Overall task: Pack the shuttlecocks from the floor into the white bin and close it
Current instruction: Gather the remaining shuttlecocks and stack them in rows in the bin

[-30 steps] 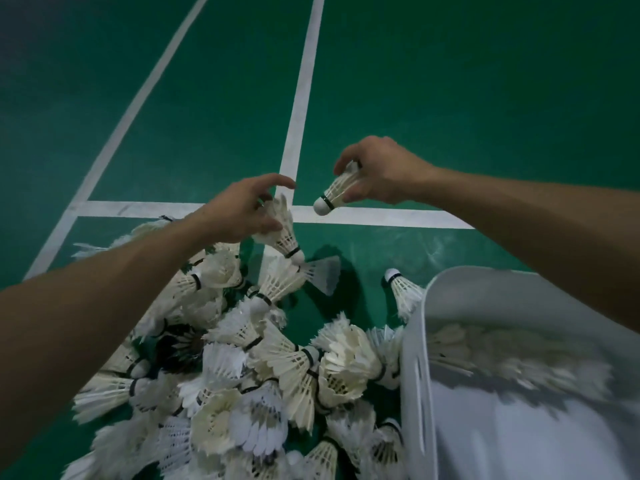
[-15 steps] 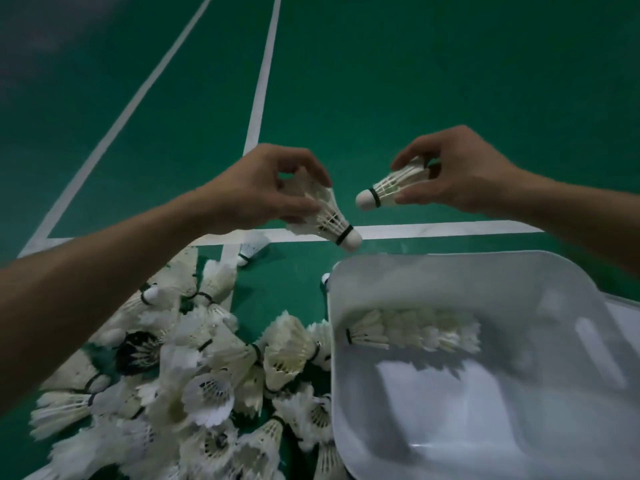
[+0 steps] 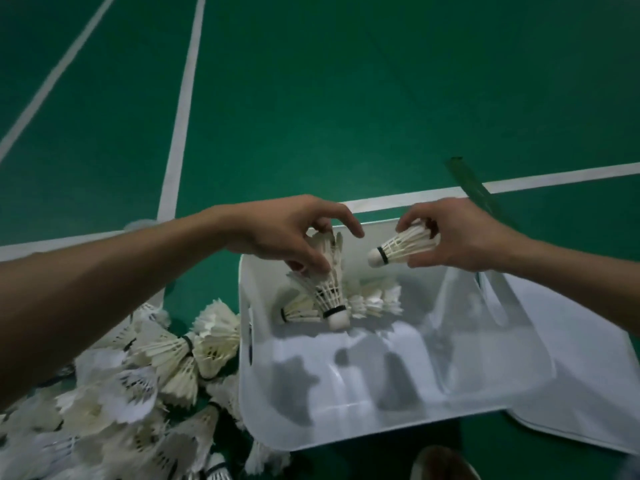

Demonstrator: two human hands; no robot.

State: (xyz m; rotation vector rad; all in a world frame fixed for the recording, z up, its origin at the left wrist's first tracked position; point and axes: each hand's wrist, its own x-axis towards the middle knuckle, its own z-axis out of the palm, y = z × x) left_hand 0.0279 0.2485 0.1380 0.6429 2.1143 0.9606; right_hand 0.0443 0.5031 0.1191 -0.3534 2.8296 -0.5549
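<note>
The open white bin (image 3: 408, 420) sits on the green floor at lower centre, with a short row of shuttlecocks (image 3: 370, 299) lying along its far wall. My left hand (image 3: 287, 233) is over the bin's far left corner and pinches the feathers of a shuttlecock (image 3: 327, 285) that points cork-down into the bin. Over the far side, my right hand (image 3: 457, 233) grips another shuttlecock (image 3: 401, 249) by its feathers, cork pointing left. A large pile of white shuttlecocks (image 3: 138, 393) lies on the floor left of the bin.
The bin's white lid (image 3: 571, 393) lies against its right side. A green strip (image 3: 474, 188) lies on the floor behind my right hand. White court lines (image 3: 183, 98) cross the green floor. A shoe tip (image 3: 443, 465) shows at the bottom edge.
Both hands have come over the bin with their shuttlecocks. The left one has tipped its shuttlecock cork-down inside the bin. The view has shifted right, bringing the bin to centre.
</note>
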